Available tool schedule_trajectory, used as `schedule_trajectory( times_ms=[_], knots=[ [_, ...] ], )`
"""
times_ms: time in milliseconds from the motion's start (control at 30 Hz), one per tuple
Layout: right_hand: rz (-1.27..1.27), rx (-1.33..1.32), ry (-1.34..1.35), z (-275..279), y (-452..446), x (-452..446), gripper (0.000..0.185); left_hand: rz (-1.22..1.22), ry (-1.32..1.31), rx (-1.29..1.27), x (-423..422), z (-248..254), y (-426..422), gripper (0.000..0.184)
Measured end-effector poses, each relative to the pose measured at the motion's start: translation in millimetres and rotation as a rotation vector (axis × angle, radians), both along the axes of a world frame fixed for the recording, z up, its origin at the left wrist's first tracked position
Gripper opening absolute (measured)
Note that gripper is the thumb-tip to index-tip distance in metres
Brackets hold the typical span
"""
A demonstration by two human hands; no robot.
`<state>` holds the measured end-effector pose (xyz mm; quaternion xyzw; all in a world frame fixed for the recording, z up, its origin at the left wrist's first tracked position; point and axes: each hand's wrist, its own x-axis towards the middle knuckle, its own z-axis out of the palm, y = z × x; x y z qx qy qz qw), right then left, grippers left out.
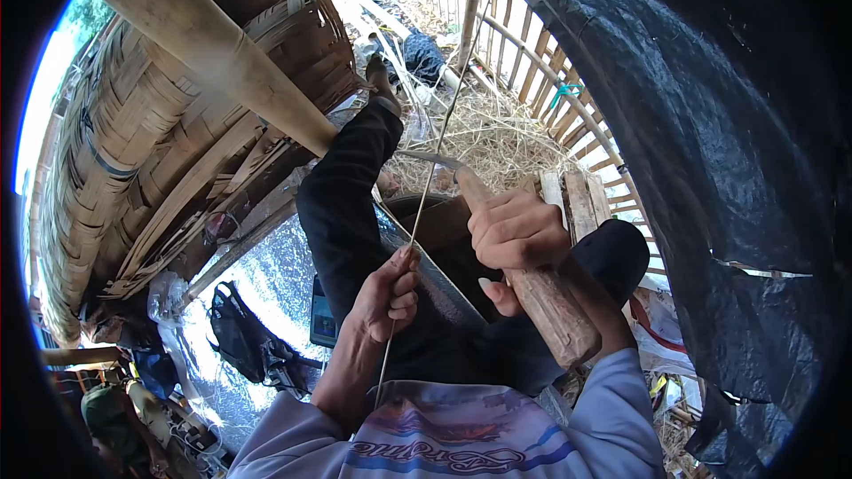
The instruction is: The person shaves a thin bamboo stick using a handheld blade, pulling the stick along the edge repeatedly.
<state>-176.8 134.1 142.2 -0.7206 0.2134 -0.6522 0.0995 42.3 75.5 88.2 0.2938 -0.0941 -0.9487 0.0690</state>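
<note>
My left hand (390,295) is closed on a thin bamboo strip (423,200), pinched between thumb and fingers. The strip runs from near my shirt up past my fist and away toward the bamboo wall. My right hand (519,232) is wrapped round the thick wooden handle of a knife (559,315), whose butt points back toward my right forearm. Its short curved blade points left and crosses the strip above my left hand. Whether the edge touches the strip, I cannot tell. Both hands are over my lap, between my bent legs in dark trousers.
Woven bamboo panels (142,124) and a thick bamboo pole (222,49) stand at the left. A black tarp (710,142) hangs at the right, beside a slatted bamboo wall (555,62). Shavings (497,133) cover the ground ahead. A black backpack (244,337) lies on silvery sheeting.
</note>
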Motion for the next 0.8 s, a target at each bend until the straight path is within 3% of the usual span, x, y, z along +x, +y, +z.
schedule_trajectory(
  times_ms=[167,367,600,700,800],
  knots=[
    [0.004,0.027,0.11,17,12,12,0.014,-0.012,-0.007,-0.034,4,-2,4,0.018],
    [0.071,-0.015,-0.031,3,4,10,0.013,0.004,0.018,-0.031,6,5,1,0.019],
    [0.019,0.037,0.109,18,19,22,0.012,-0.005,-0.027,-0.068,4,6,2,0.019],
    [0.175,-0.018,0.106,12,17,23,0.013,-0.003,-0.01,-0.075,5,14,1,0.019],
    [-0.041,0.08,0.043,4,6,-1,0.012,-0.023,-0.015,-0.055,4,8,6,0.019]
  ],
)
